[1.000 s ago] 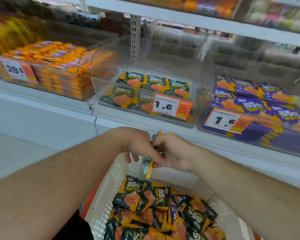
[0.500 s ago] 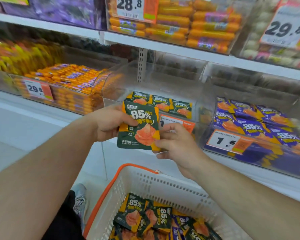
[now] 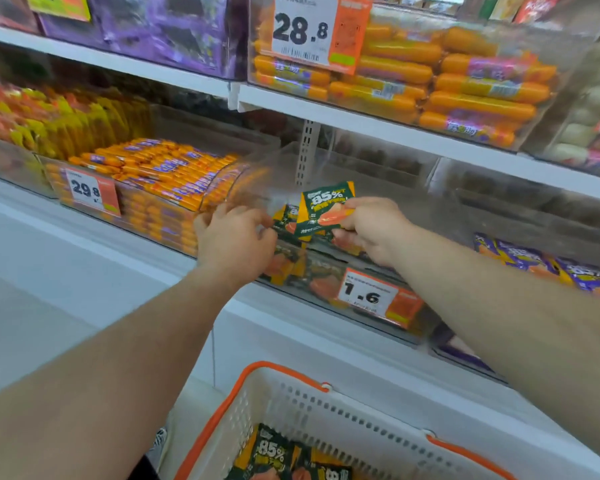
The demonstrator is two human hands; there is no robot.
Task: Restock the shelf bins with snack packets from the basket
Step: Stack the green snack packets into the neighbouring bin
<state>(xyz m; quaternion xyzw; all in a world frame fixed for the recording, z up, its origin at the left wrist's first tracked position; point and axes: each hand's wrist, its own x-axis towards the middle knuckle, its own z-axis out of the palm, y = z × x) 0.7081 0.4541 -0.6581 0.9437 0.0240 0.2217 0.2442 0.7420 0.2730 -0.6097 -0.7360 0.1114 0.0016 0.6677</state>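
A green and orange snack packet (image 3: pixel 327 210) marked "85%" is being held by the right hand (image 3: pixel 371 230), whose fingers are curled round its lower right edge, above the front wall of the clear middle shelf bin (image 3: pixel 329 268). The packet is being kept tilted, its top leaning away toward the back of that bin. A second green packet (image 3: pixel 286 218), partly hidden just behind and left of the first, is being touched at its left edge by the left hand (image 3: pixel 234 237); the fingers of that hand are being kept bent with the fingertips at the packet, but whether it is actually being pinched cannot be told through the blur. More green packets are being shown through the bin's front wall, beside the orange price tag (image 3: pixel 378 299) reading "1.6" that is fixed to it.

To the left of the middle bin, a bin of orange sausage sticks (image 3: pixel 163 174) is being displayed behind a "29.8" tag (image 3: pixel 89 192). To its right, purple packets (image 3: pixel 548 265) are being held in a neighbouring bin. On the shelf above the middle bin, larger orange sausages (image 3: pixel 465 84) are being stocked behind a "28.8" tag (image 3: pixel 312 29).

Below the middle bin, at the bottom of the view, the white basket (image 3: pixel 326 410) with orange handles is being kept, with more green "85%" packets (image 3: pixel 274 455) lying inside it.
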